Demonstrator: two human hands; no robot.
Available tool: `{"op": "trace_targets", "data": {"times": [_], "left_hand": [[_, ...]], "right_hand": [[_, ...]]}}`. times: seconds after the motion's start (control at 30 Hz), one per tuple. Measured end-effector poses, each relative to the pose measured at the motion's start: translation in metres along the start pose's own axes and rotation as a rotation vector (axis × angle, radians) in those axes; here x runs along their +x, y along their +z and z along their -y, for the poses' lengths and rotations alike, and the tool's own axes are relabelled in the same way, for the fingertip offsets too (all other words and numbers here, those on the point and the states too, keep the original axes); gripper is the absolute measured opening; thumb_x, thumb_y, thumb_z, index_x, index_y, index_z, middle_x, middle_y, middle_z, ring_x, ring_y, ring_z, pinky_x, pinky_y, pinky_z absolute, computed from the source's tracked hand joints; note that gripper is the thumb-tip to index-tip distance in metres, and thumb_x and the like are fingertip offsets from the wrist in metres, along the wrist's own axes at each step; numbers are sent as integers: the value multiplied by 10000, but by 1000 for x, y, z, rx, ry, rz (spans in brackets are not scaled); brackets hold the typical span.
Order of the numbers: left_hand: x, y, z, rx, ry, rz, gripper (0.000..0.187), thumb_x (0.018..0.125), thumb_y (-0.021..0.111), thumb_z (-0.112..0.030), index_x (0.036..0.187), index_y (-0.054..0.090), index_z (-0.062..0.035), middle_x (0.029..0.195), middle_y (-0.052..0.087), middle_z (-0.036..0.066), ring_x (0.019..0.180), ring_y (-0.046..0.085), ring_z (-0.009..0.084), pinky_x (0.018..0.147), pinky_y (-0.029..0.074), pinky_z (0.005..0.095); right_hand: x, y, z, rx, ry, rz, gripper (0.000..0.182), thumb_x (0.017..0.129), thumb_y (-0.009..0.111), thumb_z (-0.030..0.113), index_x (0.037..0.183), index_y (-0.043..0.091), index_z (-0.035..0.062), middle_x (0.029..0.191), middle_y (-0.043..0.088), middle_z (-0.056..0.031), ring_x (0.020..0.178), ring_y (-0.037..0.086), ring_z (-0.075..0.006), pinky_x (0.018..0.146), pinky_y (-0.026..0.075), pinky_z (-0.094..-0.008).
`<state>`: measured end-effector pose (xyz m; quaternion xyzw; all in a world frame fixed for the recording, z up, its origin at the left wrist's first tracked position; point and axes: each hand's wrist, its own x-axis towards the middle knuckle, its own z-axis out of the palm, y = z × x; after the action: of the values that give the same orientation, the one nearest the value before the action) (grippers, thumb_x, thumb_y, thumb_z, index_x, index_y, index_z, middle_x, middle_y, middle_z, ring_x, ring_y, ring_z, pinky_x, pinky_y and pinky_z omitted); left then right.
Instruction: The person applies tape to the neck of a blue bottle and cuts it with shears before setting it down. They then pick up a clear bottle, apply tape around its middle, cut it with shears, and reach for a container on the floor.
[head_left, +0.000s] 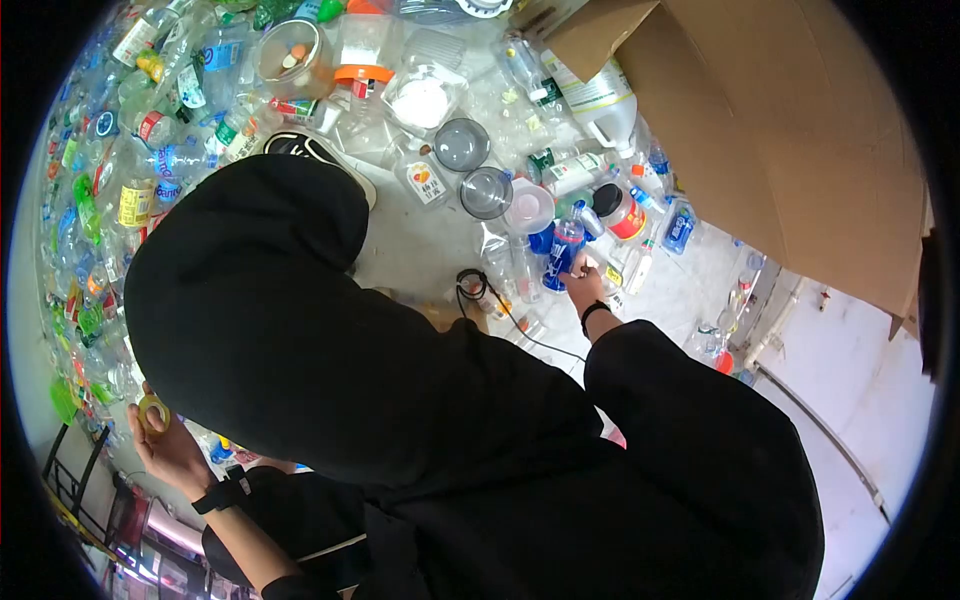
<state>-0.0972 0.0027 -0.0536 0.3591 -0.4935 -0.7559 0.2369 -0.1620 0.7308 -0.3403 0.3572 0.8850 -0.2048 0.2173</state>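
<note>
Right hand (583, 287): stretched forward over the floor, fingers closed round the lower end of a blue plastic bottle (563, 255); a black band sits on the wrist.
Blue plastic bottle: lying among clear bottles, just beside a red-banded jar with a black lid (618, 210).
Left hand (165, 445): low at the left, fingers curled round a small roll of tape (153, 412); a black watch is on the wrist.
Nearby: a black cable (490, 300) looped on the white floor (420, 245), and two grey domed lids (462, 145) beyond it.
Farther out: a dense spread of plastic bottles (150, 130) at the left, and a large cardboard box (790, 130) at the right.
</note>
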Motion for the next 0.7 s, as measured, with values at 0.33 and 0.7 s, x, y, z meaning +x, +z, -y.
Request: {"op": "trace_targets", "data": {"times": [0.33, 0.7], "left_hand": [[-1, 2, -6, 45, -1, 87, 389, 1070, 509, -239, 1351, 628, 2, 1021, 657, 85, 1038, 611, 196, 1075, 417, 391], [-1, -29, -10, -117, 125, 223, 434, 1046, 521, -207, 1404, 571, 35, 1420, 599, 166, 1411, 487, 417, 1267, 272, 559]], "right_hand": [[6, 19, 24, 76, 81, 73, 794, 681, 907, 307, 1323, 587, -34, 1224, 713, -175, 1122, 696, -299, 987, 538, -380], [-37, -48, 94, 582, 166, 179, 584, 750, 851, 423, 1156, 663, 49, 867, 673, -30, 624, 578, -144, 484, 446, -332]]}}
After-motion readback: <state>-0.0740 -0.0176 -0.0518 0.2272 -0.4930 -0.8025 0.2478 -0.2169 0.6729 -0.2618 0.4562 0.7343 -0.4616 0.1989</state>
